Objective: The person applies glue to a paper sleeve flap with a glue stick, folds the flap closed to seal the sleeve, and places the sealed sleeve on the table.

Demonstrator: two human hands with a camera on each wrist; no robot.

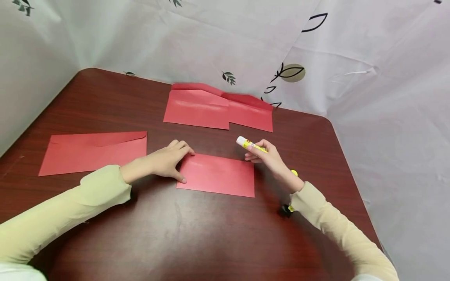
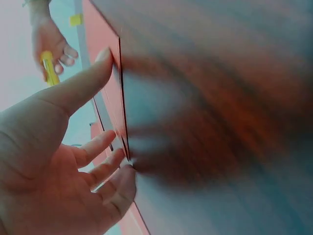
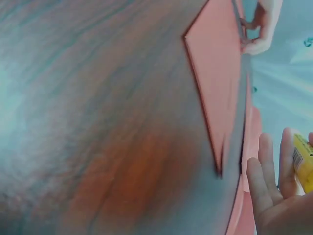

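Observation:
A red envelope lies flat in the middle of the table. My left hand rests at its left end, thumb on the near corner and fingertips by the far corner. In the left wrist view, the left hand has its fingers spread along the envelope's edge. Above the envelope's right end, my right hand holds a yellow glue stick, its white end pointing up and left. The right wrist view catches only part of the glue stick at the right edge.
Another red envelope lies at the left. Two more, a left one and a right one, overlap at the back with raised flaps. A small black-and-yellow thing is beside the right sleeve. White patterned sheeting borders the brown table.

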